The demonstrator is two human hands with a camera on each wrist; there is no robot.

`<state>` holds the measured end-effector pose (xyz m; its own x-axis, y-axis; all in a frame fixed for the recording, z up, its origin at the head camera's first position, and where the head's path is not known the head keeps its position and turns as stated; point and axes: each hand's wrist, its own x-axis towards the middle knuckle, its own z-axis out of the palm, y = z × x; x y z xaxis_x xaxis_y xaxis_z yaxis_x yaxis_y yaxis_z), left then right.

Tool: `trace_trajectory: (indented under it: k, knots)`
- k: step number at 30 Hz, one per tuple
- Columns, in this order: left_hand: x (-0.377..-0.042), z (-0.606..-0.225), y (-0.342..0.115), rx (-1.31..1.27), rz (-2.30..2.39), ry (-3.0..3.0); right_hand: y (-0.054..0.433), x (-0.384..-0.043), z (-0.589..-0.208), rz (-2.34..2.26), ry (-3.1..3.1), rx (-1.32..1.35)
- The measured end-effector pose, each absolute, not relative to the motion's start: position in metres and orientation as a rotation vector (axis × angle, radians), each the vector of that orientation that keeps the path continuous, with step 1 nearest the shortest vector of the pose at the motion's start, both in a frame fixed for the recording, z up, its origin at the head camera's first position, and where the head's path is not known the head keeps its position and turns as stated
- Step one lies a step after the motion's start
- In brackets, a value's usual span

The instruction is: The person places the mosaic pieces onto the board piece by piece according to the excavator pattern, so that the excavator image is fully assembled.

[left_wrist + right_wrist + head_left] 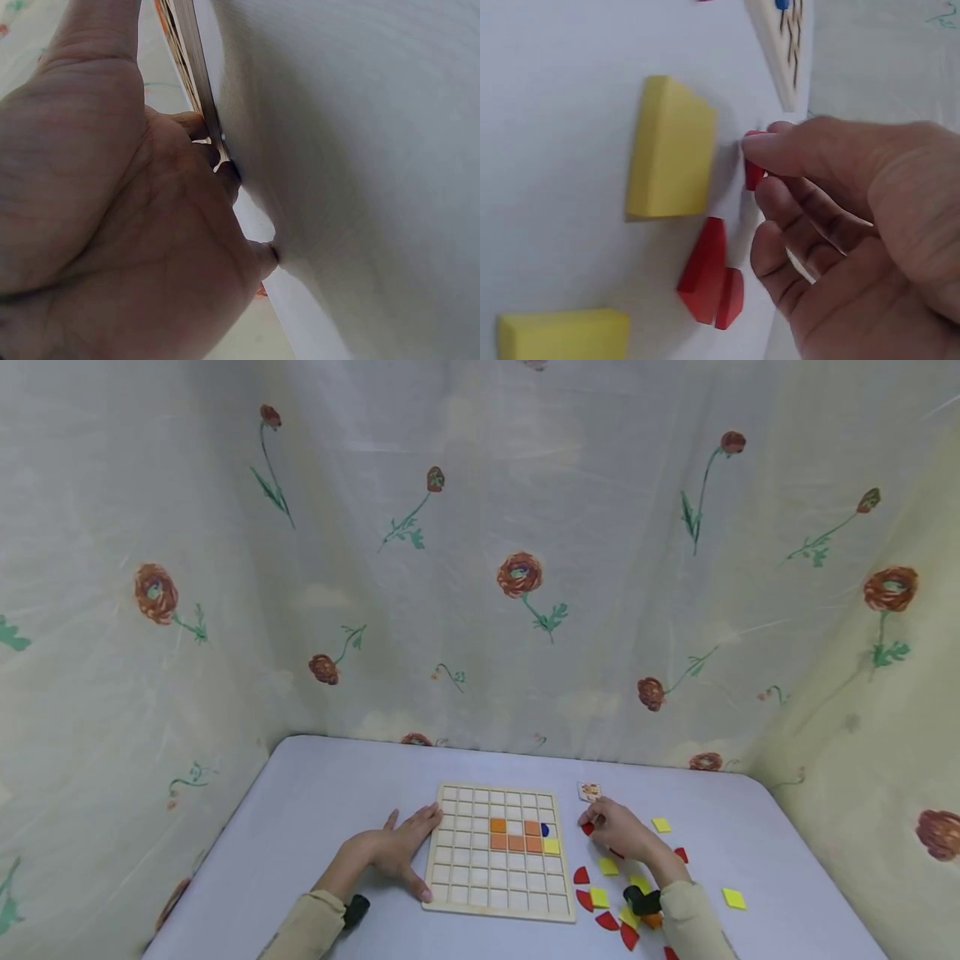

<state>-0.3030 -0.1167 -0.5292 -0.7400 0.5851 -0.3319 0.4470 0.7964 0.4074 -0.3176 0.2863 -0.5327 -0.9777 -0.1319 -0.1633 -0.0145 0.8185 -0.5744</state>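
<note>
My left hand [393, 852] is spread along the left side of a wooden grid board [480, 857], thumb by its near corner and fingers against the edge. In the left wrist view the fingertips touch the board's side [196, 67]. Orange squares [498, 842], a yellow square [551, 846] and a blue curved piece [545, 830] sit in some of the board's cells. Beyond the board's right edge, my right hand [622, 833] pinches a red quarter-circle piece [754, 174] between thumb and fingertips, low over the table.
Several loose yellow squares [608, 866] and red quarter-circle pieces [582, 876] lie scattered right of the board, some under the right wrist. A small patterned card [589, 792] lies beyond the right hand. Flowered cloth [465, 610] hangs behind the white table [330, 785].
</note>
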Motion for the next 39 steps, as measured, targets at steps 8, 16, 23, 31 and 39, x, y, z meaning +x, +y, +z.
trace_trajectory:
  k: [8,16,23,31,39]
  knots:
    - [-0.305,-0.534,-0.118,0.777,0.426,2.539,0.287,-0.317,-0.536,-0.911,2.842,-0.119]
    - [-0.304,-0.532,-0.117,0.772,0.417,2.538,0.287,-0.321,-0.537,-0.873,2.858,-0.113]
    - [-0.303,-0.529,-0.116,0.778,0.432,2.539,0.290,-0.318,-0.536,-0.922,2.823,-0.062]
    - [-0.302,-0.528,-0.116,0.764,0.436,2.529,0.273,-0.317,-0.536,-0.988,2.834,-0.137]
    - [-0.304,-0.530,-0.117,0.754,0.434,2.530,0.234,-0.317,-0.533,-1.038,2.836,-0.408]
